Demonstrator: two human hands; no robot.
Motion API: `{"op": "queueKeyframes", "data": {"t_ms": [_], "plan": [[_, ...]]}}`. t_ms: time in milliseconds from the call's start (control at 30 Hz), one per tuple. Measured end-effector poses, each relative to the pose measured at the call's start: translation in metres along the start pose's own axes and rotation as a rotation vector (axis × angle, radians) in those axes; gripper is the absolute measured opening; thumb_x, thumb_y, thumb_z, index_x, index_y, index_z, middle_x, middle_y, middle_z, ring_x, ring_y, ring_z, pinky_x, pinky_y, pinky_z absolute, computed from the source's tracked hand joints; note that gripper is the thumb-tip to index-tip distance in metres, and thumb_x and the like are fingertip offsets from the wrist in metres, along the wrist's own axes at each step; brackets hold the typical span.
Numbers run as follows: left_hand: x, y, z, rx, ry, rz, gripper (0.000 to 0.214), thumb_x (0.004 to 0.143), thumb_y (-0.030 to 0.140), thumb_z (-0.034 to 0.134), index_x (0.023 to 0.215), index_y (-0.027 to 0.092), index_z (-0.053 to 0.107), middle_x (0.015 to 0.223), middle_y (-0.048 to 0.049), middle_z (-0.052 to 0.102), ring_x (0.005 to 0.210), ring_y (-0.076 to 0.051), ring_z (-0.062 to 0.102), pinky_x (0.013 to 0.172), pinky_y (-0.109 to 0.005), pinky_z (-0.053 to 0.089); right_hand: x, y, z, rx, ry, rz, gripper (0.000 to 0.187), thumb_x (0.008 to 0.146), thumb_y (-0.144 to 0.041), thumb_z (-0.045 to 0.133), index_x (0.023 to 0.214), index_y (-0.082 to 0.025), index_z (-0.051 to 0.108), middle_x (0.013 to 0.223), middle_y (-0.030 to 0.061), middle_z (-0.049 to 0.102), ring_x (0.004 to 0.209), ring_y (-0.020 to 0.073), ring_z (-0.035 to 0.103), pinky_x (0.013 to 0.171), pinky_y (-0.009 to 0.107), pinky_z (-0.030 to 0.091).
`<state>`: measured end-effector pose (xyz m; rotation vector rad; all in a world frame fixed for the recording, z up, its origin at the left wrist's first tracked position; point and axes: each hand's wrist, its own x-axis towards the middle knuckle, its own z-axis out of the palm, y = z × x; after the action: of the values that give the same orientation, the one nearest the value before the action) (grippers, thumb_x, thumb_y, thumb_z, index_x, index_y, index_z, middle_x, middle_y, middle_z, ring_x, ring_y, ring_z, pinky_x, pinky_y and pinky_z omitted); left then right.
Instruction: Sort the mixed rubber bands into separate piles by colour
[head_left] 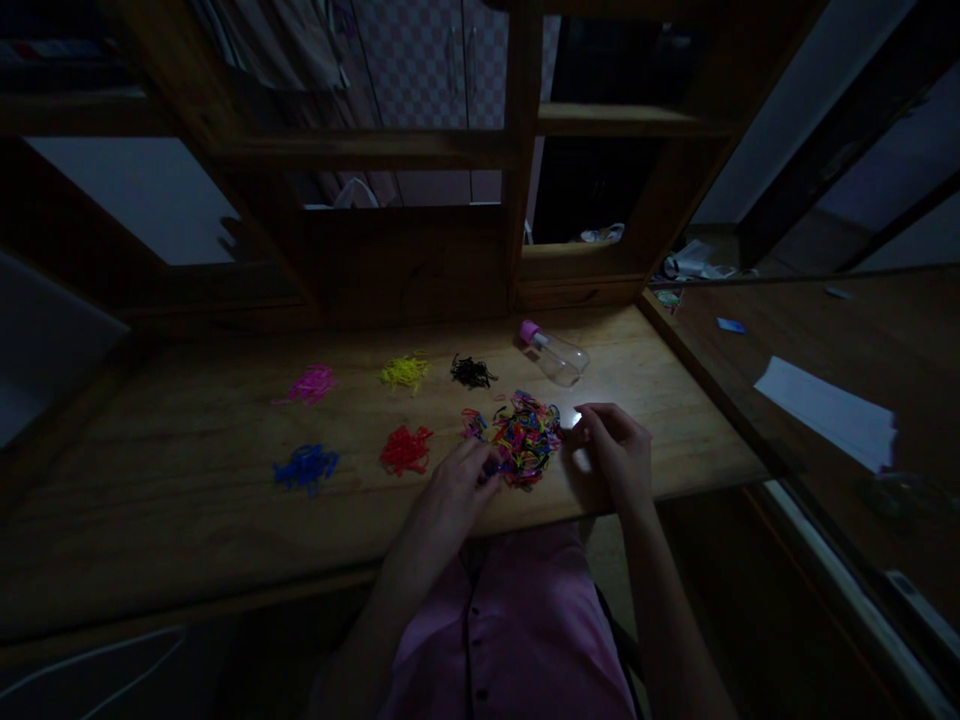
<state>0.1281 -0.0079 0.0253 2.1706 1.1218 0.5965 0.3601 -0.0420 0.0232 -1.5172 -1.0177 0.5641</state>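
A mixed heap of small coloured loops that look like rubber bands (527, 440) lies on the wooden desk in front of me. At its left edge, the curled fingers of my left hand (459, 487) touch the bands; what they pinch is hidden. Just right of the heap, my right hand (621, 452) hovers low with thumb and forefinger drawn together, and anything between them is too small to tell. Single-colour piles sit further left: red bands (406, 450), blue bands (305, 467), pink bands (312, 383), yellow bands (404, 372) and black bands (472, 372).
Behind the heap, a clear bottle with a pink cap (561, 360) lies on its side. A wooden shelf frame (375, 150) rises at the back of the desk (187, 520). On the surface to the right are white papers (829, 410) and a small blue card (730, 325).
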Motion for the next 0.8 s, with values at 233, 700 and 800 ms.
{"op": "queueKeyframes", "data": {"t_ms": [233, 700, 800], "plan": [[0.002, 0.001, -0.008, -0.214, 0.15, -0.155, 0.007, 0.078, 0.022, 0.063, 0.083, 0.02, 0.068, 0.086, -0.0027, 0.067, 0.073, -0.016, 0.063, 0.066, -0.027, 0.051, -0.001, -0.001, 0.0, -0.007, -0.012, -0.011, 0.024, 0.086, -0.04, 0.06, 0.091, -0.019, 0.069, 0.072, 0.0025, 0.066, 0.066, 0.0162, 0.06, 0.062, 0.027, 0.047], [0.005, -0.01, -0.018, -0.731, 0.124, -0.381, 0.031, 0.073, 0.037, 0.074, 0.095, 0.016, 0.071, 0.098, -0.0074, 0.073, 0.086, -0.019, 0.068, 0.078, -0.029, 0.054, -0.019, -0.031, 0.016, -0.069, -0.063, -0.107, 0.022, 0.09, -0.037, 0.055, 0.091, -0.021, 0.069, 0.082, 0.0036, 0.069, 0.077, 0.0188, 0.065, 0.071, 0.029, 0.05], [0.004, -0.008, -0.018, -0.746, 0.135, -0.377, 0.03, 0.072, 0.037, 0.075, 0.093, 0.016, 0.073, 0.098, -0.008, 0.073, 0.087, -0.02, 0.068, 0.079, -0.029, 0.054, -0.03, -0.045, 0.029, -0.095, -0.196, -0.182, 0.018, 0.09, -0.033, 0.056, 0.095, -0.023, 0.07, 0.091, 0.0036, 0.07, 0.08, 0.0191, 0.065, 0.074, 0.03, 0.051]]}}
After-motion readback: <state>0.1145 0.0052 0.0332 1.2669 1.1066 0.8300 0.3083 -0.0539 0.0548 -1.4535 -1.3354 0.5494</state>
